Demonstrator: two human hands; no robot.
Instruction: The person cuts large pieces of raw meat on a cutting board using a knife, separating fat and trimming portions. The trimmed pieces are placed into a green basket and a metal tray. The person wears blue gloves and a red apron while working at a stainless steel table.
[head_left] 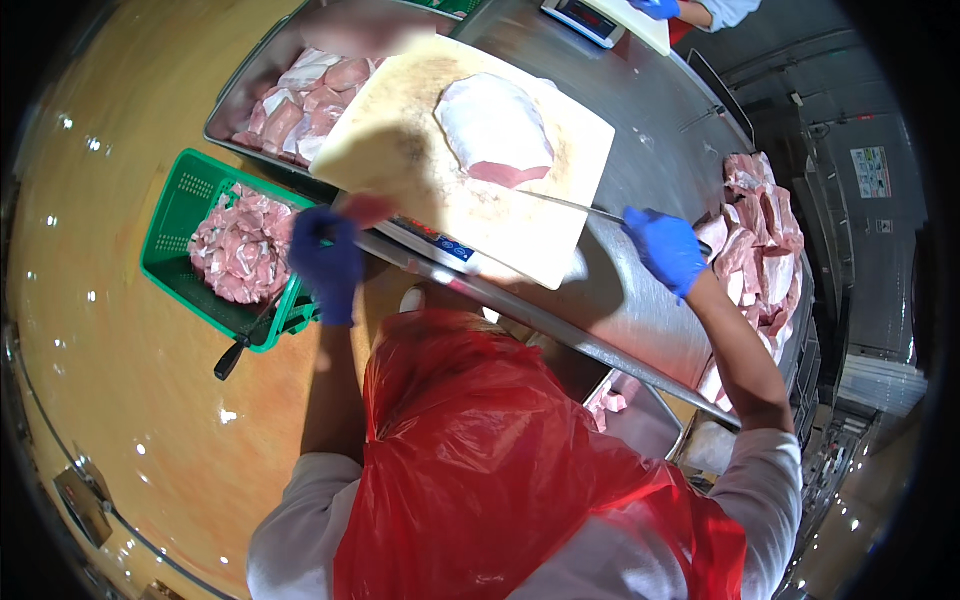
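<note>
My right hand (pixel 665 250), in a blue glove, is closed round a knife (pixel 585 208). The thin blade points left over the white cutting board (pixel 575 245), its tip close to a large raw meat cut (pixel 497 125). Pale fat covers that cut, and a pink face shows at its near end. Left of the board, my blue-gloved left hand (pixel 325 265) is raised beside the green basket (pixel 165 245). A small strip of red meat (pixel 368 208) is at its fingers, apparently pinched there; both are smeared by motion.
Meat trimmings (pixel 243 245) fill the basket, and a black-handled tool (pixel 230 360) sticks out at its near side. A metal tray (pixel 225 115) of meat pieces stands far left. More meat (pixel 765 235) is piled on the right. At the back are a scale (pixel 583 22) and another person's gloved hand (pixel 655 8).
</note>
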